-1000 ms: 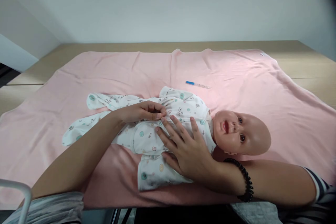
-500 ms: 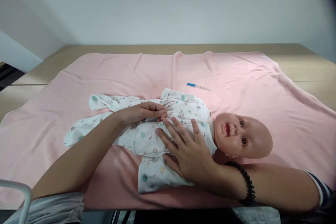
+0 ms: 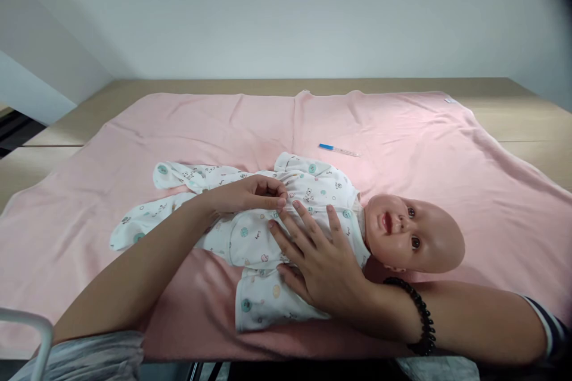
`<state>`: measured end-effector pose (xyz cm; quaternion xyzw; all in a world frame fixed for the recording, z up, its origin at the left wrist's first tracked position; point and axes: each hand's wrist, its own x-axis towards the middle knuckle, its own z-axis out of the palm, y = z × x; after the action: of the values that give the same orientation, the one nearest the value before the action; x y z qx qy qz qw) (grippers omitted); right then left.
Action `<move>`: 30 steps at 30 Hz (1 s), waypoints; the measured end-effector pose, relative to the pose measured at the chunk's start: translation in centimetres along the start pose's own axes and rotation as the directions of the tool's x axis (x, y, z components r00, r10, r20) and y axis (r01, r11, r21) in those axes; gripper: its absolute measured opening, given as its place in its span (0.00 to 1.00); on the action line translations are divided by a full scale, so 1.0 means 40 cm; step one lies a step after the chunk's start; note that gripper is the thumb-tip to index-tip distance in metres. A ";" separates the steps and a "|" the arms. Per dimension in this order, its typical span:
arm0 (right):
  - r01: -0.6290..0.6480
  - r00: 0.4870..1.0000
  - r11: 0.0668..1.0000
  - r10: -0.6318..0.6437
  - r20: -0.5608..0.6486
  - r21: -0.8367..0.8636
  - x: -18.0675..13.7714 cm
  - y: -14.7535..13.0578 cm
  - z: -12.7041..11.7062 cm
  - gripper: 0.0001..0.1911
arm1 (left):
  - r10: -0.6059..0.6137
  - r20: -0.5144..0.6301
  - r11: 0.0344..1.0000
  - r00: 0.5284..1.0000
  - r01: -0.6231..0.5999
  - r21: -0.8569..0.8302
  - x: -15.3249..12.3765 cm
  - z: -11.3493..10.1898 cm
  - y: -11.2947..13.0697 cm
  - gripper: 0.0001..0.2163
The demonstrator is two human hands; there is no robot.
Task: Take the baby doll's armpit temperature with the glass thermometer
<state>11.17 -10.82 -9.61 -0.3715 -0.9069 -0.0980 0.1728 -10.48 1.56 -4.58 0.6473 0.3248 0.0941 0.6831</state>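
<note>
A baby doll [image 3: 415,232] in a white printed romper [image 3: 250,238] lies on its back on a pink blanket [image 3: 402,131], head to the right. My left hand [image 3: 250,193] rests on the doll's belly, fingers curled and pinching the romper's front. My right hand [image 3: 319,256] lies flat on the doll's chest with fingers spread, a black bead bracelet [image 3: 417,315] on its wrist.
A thin thermometer with a blue end [image 3: 338,149] lies on the blanket behind the doll. The blanket covers a wooden table [image 3: 527,107] against a white wall. A grey metal rail [image 3: 31,333] shows at the lower left.
Both hands stay on the doll's torso; my left fingers have shifted slightly on the romper's front. The view has tipped a little.
</note>
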 end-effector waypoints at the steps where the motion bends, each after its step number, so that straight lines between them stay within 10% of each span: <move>1: -0.001 1.000 1.000 0.001 0.002 -0.003 0.000 0.000 0.000 0.32 | -0.007 -0.005 1.000 1.000 0.007 0.007 0.000 0.001 -0.001 0.11; 30: 0.043 0.999 0.988 -0.045 -0.014 -0.151 -0.005 -0.008 0.004 0.31 | -0.027 -0.029 0.988 0.999 0.031 0.151 0.006 0.012 0.000 0.14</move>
<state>11.04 -11.12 -9.84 -0.3625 -0.9034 -0.1732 0.1501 -10.01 1.29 -4.68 0.6911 0.3498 0.0679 0.6288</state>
